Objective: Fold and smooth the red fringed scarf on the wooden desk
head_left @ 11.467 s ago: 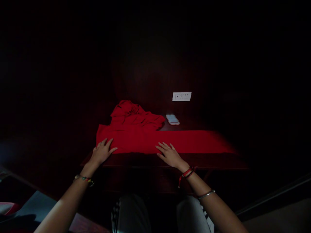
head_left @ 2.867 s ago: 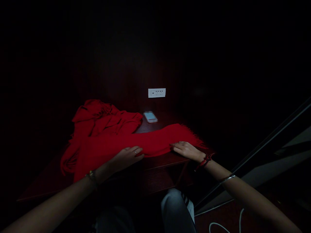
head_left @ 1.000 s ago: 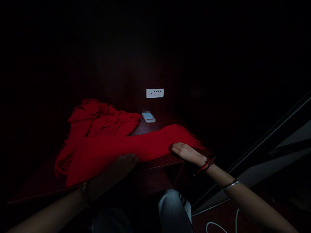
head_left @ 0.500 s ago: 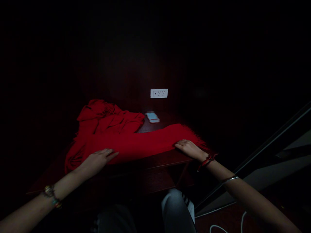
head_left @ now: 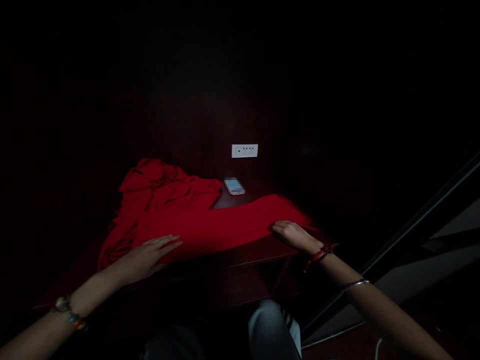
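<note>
A long red scarf (head_left: 210, 225) lies across a dark wooden table (head_left: 247, 255). One part is stretched flat along the front; the other is bunched in a heap at the back left. My left hand (head_left: 146, 252) rests flat on the scarf's left portion, fingers spread. At the fringed right end, my right hand (head_left: 294, 234) lies palm down on the scarf's front edge. Neither hand grips anything that I can see. Bracelets circle both wrists.
A small pale phone-like object (head_left: 234, 186) lies on the table behind the scarf. A white socket plate (head_left: 244, 150) is on the dark wall beyond. My knees (head_left: 272, 330) show below the table edge. A slanted dark rail (head_left: 393, 255) runs at the right.
My left hand has slid leftward along the flat scarf since a second ago. The right hand has stayed at the fringed end. The view has shifted slightly.
</note>
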{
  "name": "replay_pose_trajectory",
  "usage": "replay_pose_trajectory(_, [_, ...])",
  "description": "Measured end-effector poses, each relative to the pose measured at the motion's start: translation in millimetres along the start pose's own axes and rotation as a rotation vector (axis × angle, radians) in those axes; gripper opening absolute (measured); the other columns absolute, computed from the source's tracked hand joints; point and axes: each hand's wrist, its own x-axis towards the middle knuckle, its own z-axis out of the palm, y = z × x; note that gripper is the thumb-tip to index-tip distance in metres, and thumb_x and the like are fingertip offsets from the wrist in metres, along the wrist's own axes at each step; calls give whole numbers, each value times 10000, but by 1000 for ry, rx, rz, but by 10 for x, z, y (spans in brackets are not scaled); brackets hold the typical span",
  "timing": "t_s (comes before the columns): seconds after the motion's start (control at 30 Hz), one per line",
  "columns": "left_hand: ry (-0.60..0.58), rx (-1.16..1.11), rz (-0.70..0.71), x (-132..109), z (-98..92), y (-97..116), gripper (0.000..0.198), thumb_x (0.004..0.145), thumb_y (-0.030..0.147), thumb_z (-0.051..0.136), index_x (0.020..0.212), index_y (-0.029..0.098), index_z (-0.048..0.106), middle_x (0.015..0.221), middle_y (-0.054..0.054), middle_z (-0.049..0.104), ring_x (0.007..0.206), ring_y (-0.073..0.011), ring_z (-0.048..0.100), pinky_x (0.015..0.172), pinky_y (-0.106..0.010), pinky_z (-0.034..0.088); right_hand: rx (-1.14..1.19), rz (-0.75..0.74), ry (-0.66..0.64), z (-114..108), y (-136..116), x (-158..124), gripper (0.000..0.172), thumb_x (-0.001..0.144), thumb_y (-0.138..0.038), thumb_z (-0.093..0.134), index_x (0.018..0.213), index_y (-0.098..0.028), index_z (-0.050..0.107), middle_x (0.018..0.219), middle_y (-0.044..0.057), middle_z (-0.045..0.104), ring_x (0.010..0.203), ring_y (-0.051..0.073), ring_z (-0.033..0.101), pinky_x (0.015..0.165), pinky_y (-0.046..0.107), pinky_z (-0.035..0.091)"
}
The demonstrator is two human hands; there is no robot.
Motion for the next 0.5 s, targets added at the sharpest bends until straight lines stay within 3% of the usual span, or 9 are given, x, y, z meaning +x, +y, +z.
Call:
replay_pose_trajectory(0.13, [80, -17, -5, -14, 62, 17, 491, 808, 354, 448, 1277, 270, 328, 1304, -56, 394, 1154, -200, 402, 920, -335, 375, 50, 40, 57, 60, -10, -24, 236, 833, -122, 403, 1015, -168, 545, 973, 79, 604, 915, 163, 556, 802, 297, 433])
replay_pose_trajectory(0.5, [98, 18, -33, -73, 191, 45, 486, 851, 376, 359, 1310, 264, 245, 1339, -63, 334, 1211, -207, 309, 961, -403, 304, 189, 104, 154, 162, -12, -61, 249, 835, -120, 392, 1021, -161, 552, 987, 79, 606, 925, 159, 553, 827, 304, 434])
